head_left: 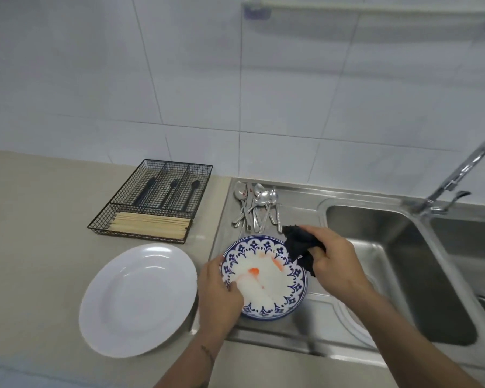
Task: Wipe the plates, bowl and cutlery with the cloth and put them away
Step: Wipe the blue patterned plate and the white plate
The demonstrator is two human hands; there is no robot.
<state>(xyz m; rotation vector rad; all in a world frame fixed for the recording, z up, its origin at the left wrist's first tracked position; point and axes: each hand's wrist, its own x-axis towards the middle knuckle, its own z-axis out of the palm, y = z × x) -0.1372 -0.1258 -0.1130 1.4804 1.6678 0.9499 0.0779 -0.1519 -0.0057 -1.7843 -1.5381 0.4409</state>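
Left hand (219, 292) grips the near-left rim of a blue-patterned bowl (275, 287) on the sink drainboard (300, 317); right hand (333, 261) clutches a dark cloth (300, 247) at its far rim. Orange smears remain inside. Likely glazed, slippery and breakable, so steady it by the rim. Spoons (255, 205) lie behind.

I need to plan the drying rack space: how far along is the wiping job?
Likely done: the white plate lies unstained on the counter. In hand: the left hand grips the patterned bowl, still smeared orange, while the right hand holds the dark cloth at its rim. Left: the metal spoons piled on the drainboard, some stained, then putting things away.
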